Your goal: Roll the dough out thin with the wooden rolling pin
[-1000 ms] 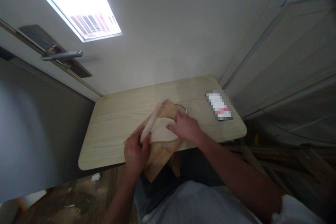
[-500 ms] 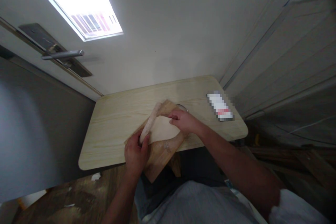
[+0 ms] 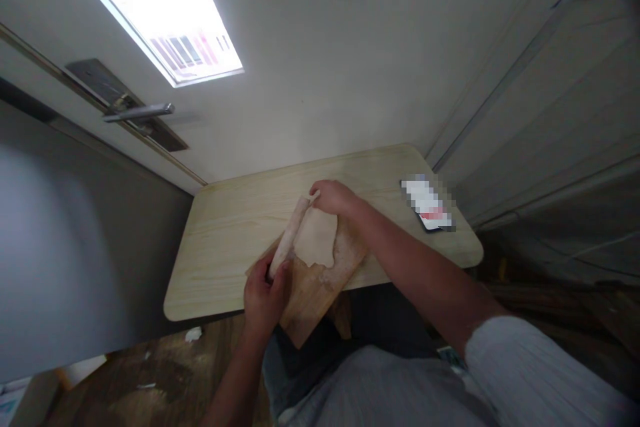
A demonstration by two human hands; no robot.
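A flat, pale sheet of dough (image 3: 316, 240) with an uneven edge lies on a wooden board (image 3: 310, 297), which sits at an angle across the table's front edge. Along the dough's left side rests a floury rolling pin (image 3: 290, 237). My left hand (image 3: 263, 293) is closed around the near end of that pin. At the far end of the board, my right hand (image 3: 333, 198) pinches the far edge of the dough, lifting a small flap beside the pin's far tip. Part of the board is hidden under the right forearm.
The light wood table (image 3: 225, 233) stands against a pale door with a metal handle (image 3: 140, 112) and a bright window pane. A phone (image 3: 427, 203) lies at the table's right end. Scraps of white paper (image 3: 193, 333) are on the floor at left.
My right hand has moved from the dough's right side to its far edge. The dough has shifted or turned on the board. My left hand still holds the rolling pin.
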